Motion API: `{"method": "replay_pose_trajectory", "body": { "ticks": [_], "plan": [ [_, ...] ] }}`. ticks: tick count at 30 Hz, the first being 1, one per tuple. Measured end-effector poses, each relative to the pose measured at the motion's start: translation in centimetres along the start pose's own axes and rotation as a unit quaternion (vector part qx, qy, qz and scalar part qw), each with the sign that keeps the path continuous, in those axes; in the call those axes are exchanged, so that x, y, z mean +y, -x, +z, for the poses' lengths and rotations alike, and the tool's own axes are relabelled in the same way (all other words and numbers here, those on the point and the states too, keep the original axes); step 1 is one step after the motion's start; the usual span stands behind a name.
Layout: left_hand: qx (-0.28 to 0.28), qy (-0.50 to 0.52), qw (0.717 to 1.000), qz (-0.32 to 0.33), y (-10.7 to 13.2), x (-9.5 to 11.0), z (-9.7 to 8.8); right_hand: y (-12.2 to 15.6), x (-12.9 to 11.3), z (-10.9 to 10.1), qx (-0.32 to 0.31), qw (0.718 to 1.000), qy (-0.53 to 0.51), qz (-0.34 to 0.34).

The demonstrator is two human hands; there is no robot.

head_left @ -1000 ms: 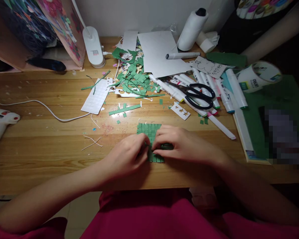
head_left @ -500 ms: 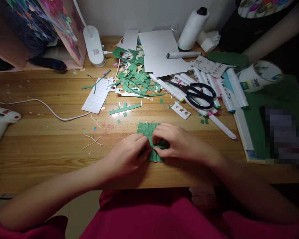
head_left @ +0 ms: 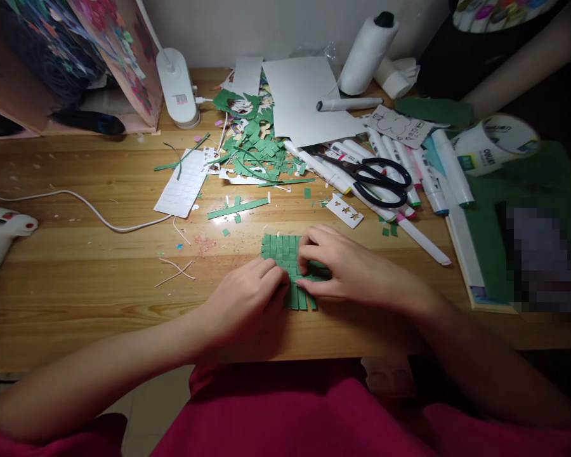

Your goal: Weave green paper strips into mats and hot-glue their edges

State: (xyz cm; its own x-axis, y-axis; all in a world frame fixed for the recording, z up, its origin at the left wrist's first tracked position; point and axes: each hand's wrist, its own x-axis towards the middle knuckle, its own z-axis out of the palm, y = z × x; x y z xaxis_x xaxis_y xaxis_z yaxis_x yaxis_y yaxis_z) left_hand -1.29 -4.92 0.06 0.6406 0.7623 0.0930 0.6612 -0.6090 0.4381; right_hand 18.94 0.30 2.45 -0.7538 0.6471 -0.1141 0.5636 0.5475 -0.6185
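hands [head_left: 340, 263] partly hide the woven green paper [head_left: 280, 249]

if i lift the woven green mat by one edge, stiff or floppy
The woven green mat likely flops, being made of thin, flat strips. Its near ends may splay or slip, since gaps show between them. It should feel light, looking paper-like.

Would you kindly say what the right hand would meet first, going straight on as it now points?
Probably the left hand, facing it across the woven green paper, though depth is unclear.
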Motion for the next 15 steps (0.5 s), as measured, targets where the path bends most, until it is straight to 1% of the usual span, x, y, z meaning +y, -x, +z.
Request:
{"method": "replay_pose_trajectory", "body": {
  "ticks": [4, 9, 12, 15],
  "plan": [
    [-0.002, 0.004, 1.0, -0.002, -0.3, 0.3, 0.1, -0.1, 0.1, -0.2, -0.018, 0.999, -0.036, -0.008],
    [-0.009, -0.012, 0.999, -0.034, -1.0, 0.6, 0.4, -0.2, 0.3, -0.8, -0.056, 0.993, -0.107, -0.015],
    [-0.022, -0.02, 0.999, -0.042, -1.4, 0.6, 0.5, 0.0, 0.1, -1.0, -0.066, 0.992, -0.108, -0.006],
    [-0.014, -0.003, 0.999, -0.035, -1.4, 0.4, 0.4, 0.2, -0.2, -0.8, -0.056, 0.995, -0.087, -0.002]
  ]
}}
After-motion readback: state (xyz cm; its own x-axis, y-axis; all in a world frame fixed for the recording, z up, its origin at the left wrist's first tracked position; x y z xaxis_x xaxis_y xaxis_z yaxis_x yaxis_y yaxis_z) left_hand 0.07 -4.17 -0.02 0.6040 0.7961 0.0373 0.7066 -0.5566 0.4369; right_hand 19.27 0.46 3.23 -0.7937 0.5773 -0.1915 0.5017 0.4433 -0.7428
